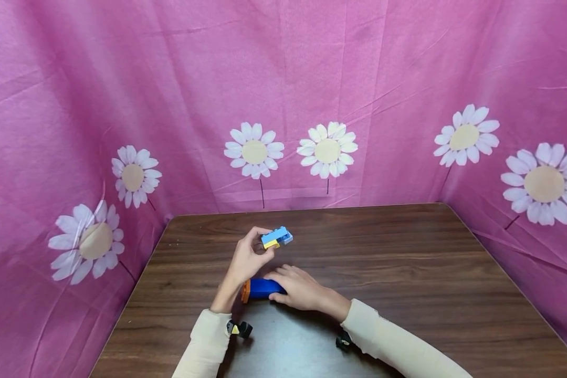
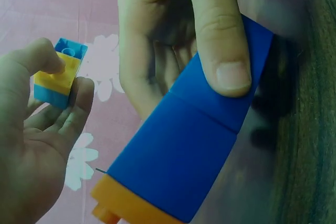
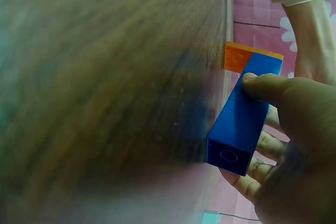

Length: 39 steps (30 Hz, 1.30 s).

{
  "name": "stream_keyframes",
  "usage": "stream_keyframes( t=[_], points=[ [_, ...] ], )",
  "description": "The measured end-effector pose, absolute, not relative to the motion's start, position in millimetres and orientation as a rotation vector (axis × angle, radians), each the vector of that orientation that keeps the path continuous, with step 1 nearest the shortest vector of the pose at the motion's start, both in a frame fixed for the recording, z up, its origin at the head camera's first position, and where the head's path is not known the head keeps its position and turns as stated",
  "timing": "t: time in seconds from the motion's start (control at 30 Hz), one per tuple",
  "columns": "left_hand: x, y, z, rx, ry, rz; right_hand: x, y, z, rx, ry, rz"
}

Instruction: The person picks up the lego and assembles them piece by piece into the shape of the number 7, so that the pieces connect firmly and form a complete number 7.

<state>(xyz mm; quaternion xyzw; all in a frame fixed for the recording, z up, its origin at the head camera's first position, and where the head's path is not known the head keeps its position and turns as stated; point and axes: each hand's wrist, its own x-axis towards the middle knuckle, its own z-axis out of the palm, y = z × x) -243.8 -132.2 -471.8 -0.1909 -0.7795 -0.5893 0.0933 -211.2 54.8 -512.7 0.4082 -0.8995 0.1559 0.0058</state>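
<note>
My left hand (image 1: 245, 262) pinches a small stack of toy building bricks between thumb and fingers, raised above the table. The stack joins light blue bricks (image 1: 276, 234) with a yellow brick (image 2: 56, 80); the thumb presses the yellow side in the left wrist view. Nearer to me, my right hand (image 1: 301, 289) grips a long dark blue block (image 2: 173, 140) made of two bricks joined end to end. An orange brick (image 3: 239, 56) is fixed to the block's left end and sticks out past its side. The block's right end is hidden by the right hand in the head view.
Both hands work over a dark wood-grain table (image 1: 406, 273). A pink curtain (image 1: 293, 68) printed with white daisies surrounds its back and sides. Black wrist cameras hang below the left sleeve (image 1: 205, 336) and the right sleeve (image 1: 382, 331).
</note>
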Motion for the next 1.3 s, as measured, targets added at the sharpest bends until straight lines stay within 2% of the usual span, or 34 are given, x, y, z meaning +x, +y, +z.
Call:
stream_keyframes(
  t=[0.2,0.63,1.3],
  points=[
    [-245.2,-133.5,-472.6,-0.632,-2.306,-1.762,-211.0,57.3,-509.7,1.251,-2.822,0.501],
    [-242.1,-131.6,-468.1,-0.602,-2.331,-1.613,-211.9,63.9,-511.5,1.197,-2.884,0.536],
    [-239.5,-130.2,-463.9,-0.545,-2.352,-1.784,-215.8,83.9,-505.8,1.008,-2.904,0.743]
  ],
)
